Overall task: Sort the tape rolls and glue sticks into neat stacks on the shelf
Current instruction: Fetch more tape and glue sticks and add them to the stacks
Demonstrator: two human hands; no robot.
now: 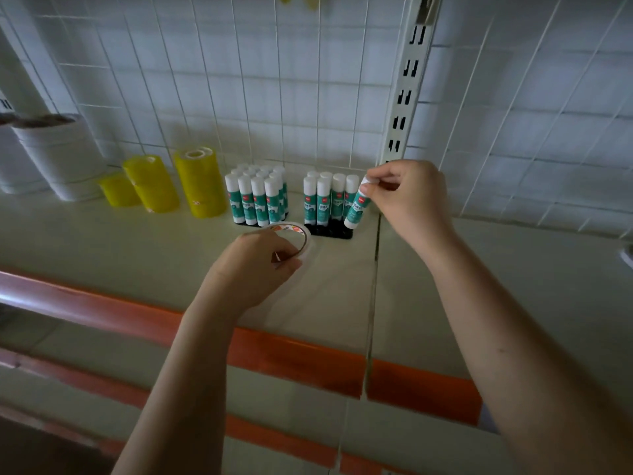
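My right hand [407, 197] pinches the white cap of a teal-and-white glue stick [356, 209], which is tilted at the right end of a black tray [337, 232] holding several upright glue sticks [325, 200]. A fuller group of glue sticks [258, 197] stands to its left. My left hand [253, 265] grips a thin white tape roll [301, 240] just above the shelf in front of the trays. Three stacks of yellow tape rolls [202, 183] stand further left.
White cylindrical rolls [54, 152] stand at the far left of the shelf. A white wire grid [274, 80] backs the shelf, with a slotted upright post [406, 87]. An orange strip [274, 351] runs along the shelf's front edge. A seam [375, 269] splits the shelf.
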